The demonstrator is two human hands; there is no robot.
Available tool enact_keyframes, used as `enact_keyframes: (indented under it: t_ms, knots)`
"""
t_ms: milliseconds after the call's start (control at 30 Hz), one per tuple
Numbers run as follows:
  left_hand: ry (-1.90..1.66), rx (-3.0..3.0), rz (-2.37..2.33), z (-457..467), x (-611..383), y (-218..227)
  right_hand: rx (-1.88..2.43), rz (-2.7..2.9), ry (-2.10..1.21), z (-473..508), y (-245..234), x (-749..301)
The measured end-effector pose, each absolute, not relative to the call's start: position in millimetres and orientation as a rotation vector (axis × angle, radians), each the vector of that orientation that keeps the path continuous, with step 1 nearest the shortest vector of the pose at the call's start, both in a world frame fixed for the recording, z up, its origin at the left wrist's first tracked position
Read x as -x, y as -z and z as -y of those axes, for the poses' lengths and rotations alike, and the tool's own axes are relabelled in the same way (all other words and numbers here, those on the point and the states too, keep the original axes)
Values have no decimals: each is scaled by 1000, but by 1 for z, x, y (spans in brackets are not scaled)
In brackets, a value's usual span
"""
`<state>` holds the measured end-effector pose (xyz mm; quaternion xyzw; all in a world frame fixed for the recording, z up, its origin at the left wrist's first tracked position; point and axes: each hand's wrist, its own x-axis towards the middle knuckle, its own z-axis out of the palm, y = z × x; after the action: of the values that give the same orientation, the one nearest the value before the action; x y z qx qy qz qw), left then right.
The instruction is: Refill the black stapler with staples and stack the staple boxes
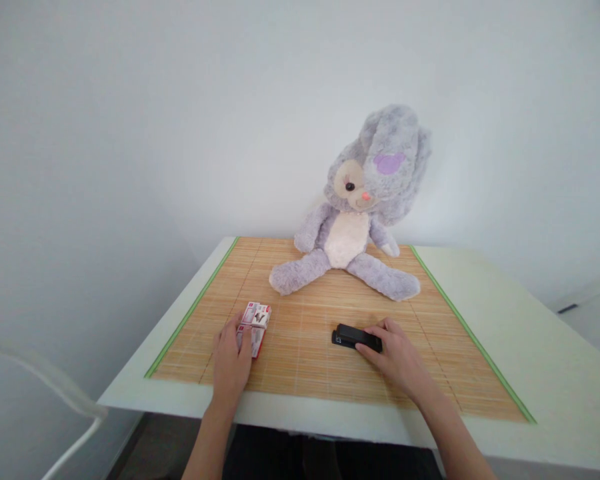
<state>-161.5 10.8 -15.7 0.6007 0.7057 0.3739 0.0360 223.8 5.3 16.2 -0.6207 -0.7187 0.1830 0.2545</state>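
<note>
A black stapler (356, 335) lies on the bamboo mat (305, 373), its front end pointing left. The thumb and fingers of my right hand (393, 350) are closed round its rear end. Farther left, small red and white boxes (259, 316), one with a stapler-like picture printed on it, lie together on the mat. My left hand (231, 357) grips them from the left, with its thumb along the nearer box and its fingers along the far side. Part of the nearer box is hidden under that hand.
At the back of the mat a grey plush rabbit (347, 240) sits against the wall, one ear drooping over its face. The mat has green edging and lies on a white table (480, 280). A white curved tube or cable (75, 393) shows at the lower left.
</note>
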Motion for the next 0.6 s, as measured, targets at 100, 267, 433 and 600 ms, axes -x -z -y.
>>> enact_keyframes:
  t_ms: [100,267,433,600]
  knots:
    - [-1166,-1783,-2179,-11,163,23,1696,1924,-584,2,-16,-218]
    - [-1132,-1853,-2159,-11,159,24,1617,1799,-740,10,-8,-162]
    - [-1144,-1906,-2136,-11,161,25,1476,1719,-933,7,0,-101]
    - [-1118,-1916,-2165,-14,162,30,1368,1880,-946,3,-7,-65]
